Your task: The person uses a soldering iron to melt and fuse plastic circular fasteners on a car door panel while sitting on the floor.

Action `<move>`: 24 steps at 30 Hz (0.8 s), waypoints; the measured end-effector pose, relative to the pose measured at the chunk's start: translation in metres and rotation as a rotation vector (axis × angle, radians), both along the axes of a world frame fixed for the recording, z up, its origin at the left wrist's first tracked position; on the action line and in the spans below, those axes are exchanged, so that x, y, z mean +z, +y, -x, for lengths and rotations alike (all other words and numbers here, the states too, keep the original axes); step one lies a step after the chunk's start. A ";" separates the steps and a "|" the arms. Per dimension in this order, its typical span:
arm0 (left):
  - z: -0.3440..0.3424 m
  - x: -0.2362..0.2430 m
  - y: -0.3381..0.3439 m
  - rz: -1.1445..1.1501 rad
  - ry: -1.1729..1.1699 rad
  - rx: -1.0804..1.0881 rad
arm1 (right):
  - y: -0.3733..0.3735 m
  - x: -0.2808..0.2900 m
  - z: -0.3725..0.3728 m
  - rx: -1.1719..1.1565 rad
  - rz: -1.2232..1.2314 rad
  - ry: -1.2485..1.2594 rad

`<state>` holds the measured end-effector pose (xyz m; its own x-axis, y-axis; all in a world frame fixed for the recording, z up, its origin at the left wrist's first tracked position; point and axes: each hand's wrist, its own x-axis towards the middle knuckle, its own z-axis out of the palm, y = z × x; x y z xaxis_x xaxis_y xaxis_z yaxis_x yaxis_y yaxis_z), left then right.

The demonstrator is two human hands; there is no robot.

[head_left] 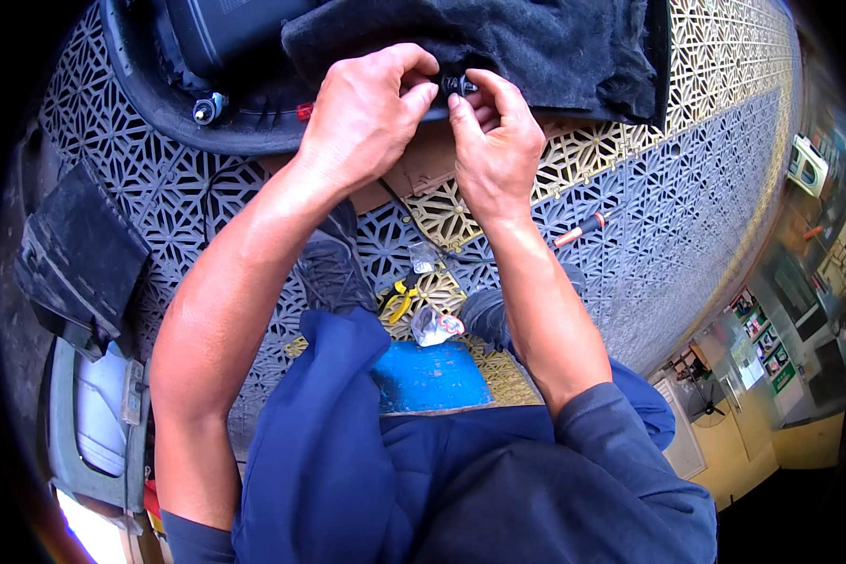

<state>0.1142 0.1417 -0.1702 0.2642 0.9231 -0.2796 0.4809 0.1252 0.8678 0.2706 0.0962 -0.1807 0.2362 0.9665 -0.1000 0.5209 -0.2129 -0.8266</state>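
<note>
My right hand [493,136] pinches a small black fitting with a metallic end [460,85] between thumb and index finger, at the front of a dark fuzzy lining [555,56]. My left hand [371,113] is curled just left of the fitting, at the lining's edge; whatever its fingertips hold is hidden. The lining lies on a curved black plastic part [141,85], which has a small metal fitting [207,110] near its rim. A small red piece [305,111] shows beside my left wrist.
Lattice floor tiles [630,226] carry a screwdriver [581,229], yellow-handled pliers [401,301], small bags [436,326] and cardboard [414,164]. A blue board [428,376] is between my feet. A black panel [75,254] lies left. Cluttered shelves [766,343] stand far right.
</note>
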 end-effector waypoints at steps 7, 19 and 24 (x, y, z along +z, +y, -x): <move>-0.005 0.004 0.007 0.102 0.016 0.005 | 0.000 -0.002 0.006 0.004 -0.049 -0.056; -0.012 -0.009 0.008 -0.057 0.032 0.061 | -0.001 0.001 0.015 -0.023 -0.074 -0.109; -0.018 -0.003 0.012 0.060 0.032 0.087 | 0.000 -0.001 0.020 -0.127 -0.063 -0.080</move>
<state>0.1323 0.1535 -0.1728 0.1737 0.9236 -0.3417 0.4937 0.2186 0.8417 0.2503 0.0958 -0.1815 0.3614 0.9323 -0.0158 0.5578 -0.2297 -0.7975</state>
